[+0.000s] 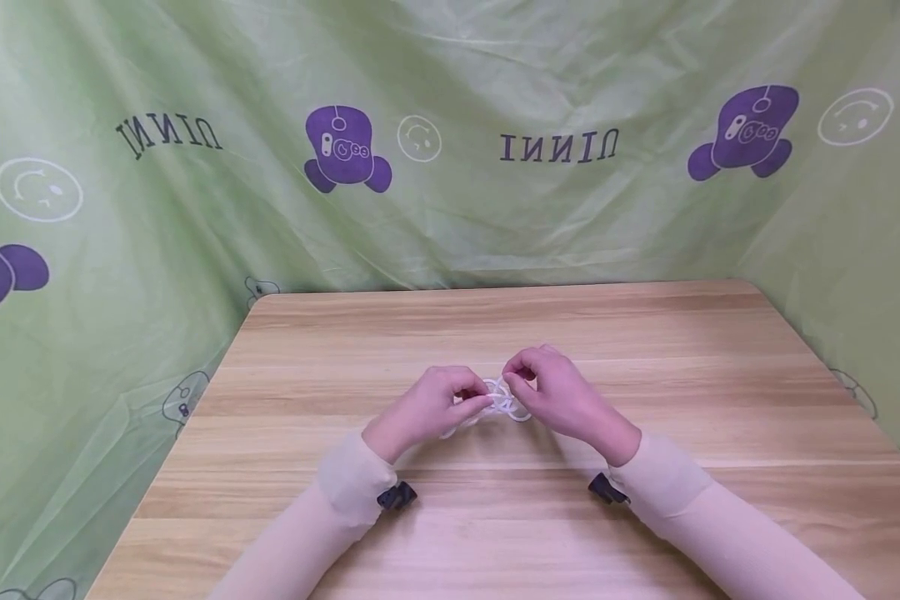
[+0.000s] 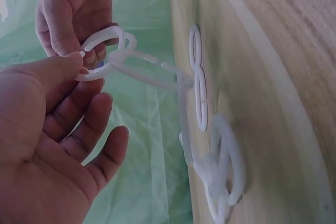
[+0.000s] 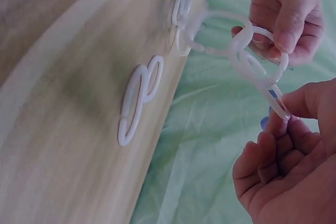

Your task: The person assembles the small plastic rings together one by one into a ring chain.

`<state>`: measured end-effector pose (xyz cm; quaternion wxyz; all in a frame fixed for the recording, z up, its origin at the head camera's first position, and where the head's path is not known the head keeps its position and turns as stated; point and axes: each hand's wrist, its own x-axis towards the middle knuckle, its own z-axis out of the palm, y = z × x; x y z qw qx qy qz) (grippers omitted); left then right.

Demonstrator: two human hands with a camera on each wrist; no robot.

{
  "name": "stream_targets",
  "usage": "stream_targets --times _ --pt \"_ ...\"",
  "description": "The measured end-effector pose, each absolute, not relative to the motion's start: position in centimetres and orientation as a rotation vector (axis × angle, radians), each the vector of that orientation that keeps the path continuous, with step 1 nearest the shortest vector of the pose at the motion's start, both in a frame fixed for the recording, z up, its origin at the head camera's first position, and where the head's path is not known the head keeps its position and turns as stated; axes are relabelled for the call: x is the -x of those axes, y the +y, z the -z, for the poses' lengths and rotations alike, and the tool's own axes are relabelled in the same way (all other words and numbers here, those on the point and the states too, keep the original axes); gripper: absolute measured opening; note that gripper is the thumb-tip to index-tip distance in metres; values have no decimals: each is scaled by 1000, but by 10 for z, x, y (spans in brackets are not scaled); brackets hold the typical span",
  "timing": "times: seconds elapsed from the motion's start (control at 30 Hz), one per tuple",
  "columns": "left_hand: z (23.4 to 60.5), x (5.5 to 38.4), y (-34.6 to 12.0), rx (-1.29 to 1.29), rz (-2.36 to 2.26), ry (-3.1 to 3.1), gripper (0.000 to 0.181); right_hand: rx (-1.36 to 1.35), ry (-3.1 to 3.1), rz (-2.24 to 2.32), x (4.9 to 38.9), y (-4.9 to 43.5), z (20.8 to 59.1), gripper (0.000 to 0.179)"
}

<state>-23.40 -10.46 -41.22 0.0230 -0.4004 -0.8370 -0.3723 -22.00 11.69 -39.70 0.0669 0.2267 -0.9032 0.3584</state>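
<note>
Both hands meet over the table around a chain of white plastic links [image 1: 521, 417]. My left hand [image 1: 427, 408] pinches one link between thumb and forefinger, its other fingers loosely bent in the left wrist view. Across from it, my right hand [image 1: 566, 400] pinches another white link [image 3: 284, 113] by its end. Between the hands, the raised links [image 3: 242, 43] overlap and hook through each other. From them the chain runs down to more links [image 2: 228, 161] at the tabletop. Two joined links [image 3: 134, 103] lie flat on the wood.
The wood-grain table [image 1: 495, 325] has rounded far corners. A green curtain [image 1: 457, 225] with purple figures and smiley prints hangs behind it and along both sides. Small black devices [image 1: 397, 496] sit at both sleeve cuffs, close above the tabletop.
</note>
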Motion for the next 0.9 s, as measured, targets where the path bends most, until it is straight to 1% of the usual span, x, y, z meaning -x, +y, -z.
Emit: stream_targets --times 0.17,0.3,0.43,0.7,0.9 --pt "413 234 -104 1268 1174 -2605 9 -641 -2696 -1132 219 115 396 8" --pt "415 236 -106 1172 1225 -2647 9 -599 -2669 -1206 219 114 396 10" --pt "415 237 -107 1073 1272 -2663 10 -562 -2619 -1322 218 113 395 9" --pt "416 241 -108 1081 1363 -2586 7 -545 -2525 -1515 216 109 394 9" --pt "417 245 -113 1014 1435 -2536 6 -514 -2535 -1591 216 109 396 12"
